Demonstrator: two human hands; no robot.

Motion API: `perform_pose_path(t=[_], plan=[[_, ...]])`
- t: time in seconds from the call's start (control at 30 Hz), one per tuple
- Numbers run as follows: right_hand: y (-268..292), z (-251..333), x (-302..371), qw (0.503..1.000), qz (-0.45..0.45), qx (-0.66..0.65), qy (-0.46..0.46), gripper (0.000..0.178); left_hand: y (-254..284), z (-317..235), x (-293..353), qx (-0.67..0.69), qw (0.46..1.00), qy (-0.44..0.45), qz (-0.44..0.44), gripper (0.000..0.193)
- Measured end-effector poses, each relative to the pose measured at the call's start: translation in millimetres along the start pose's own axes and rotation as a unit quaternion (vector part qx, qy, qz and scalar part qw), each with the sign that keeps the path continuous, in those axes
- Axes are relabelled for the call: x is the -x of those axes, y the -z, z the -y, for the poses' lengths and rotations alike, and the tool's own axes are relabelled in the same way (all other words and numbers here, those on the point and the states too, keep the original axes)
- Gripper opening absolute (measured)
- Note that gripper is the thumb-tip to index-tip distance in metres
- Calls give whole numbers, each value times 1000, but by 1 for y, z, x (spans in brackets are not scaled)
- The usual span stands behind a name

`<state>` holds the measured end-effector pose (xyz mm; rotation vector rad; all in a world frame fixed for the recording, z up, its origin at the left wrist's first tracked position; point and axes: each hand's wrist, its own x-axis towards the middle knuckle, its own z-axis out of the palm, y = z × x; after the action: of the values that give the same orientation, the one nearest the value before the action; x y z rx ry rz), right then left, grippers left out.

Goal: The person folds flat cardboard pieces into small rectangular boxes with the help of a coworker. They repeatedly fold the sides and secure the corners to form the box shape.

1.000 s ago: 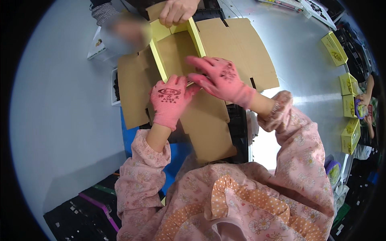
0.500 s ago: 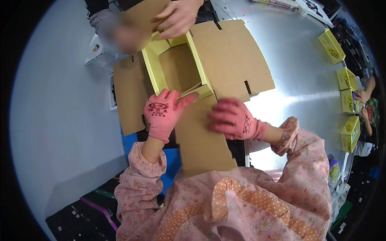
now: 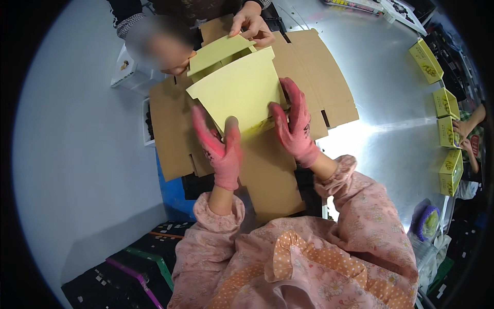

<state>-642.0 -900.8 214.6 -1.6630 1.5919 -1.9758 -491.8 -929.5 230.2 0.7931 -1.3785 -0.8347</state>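
A yellow cardboard box (image 3: 242, 87) sits over a flat, unfolded brown carton in front of me. One broad yellow panel of it faces me, and its inside is mostly hidden. My left hand (image 3: 221, 154), in a pink glove, holds the near left corner, thumb on the panel and fingers along the side. On the right, my other pink-gloved hand, my right hand (image 3: 296, 123), grips the edge with its thumb against the panel. At the far end, a co-worker's hand (image 3: 253, 23) touches a yellow flap (image 3: 218, 54).
Brown carton flaps (image 3: 321, 77) spread over the metal table (image 3: 391, 103). Several yellow boxes (image 3: 426, 61) line its right edge, where another person's hands (image 3: 463, 131) work. A white container (image 3: 131, 72) stands at far left. Black crates (image 3: 113, 278) lie at lower left.
The box's open inside has gone from sight behind the yellow panel. My right hand has moved from the brown flap up to the box. The co-worker's hand has shifted to the yellow flap.
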Motion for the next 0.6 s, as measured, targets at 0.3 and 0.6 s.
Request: perform_pose_path(t=[0.3,0.6], plan=[[50,-12,-64,874,380,187,238,71,18,-18,-18,-537,804,-227,118,26],[41,-16,-80,864,419,80,268,32,27,-40,-68,-542,667,-196,472,23]])
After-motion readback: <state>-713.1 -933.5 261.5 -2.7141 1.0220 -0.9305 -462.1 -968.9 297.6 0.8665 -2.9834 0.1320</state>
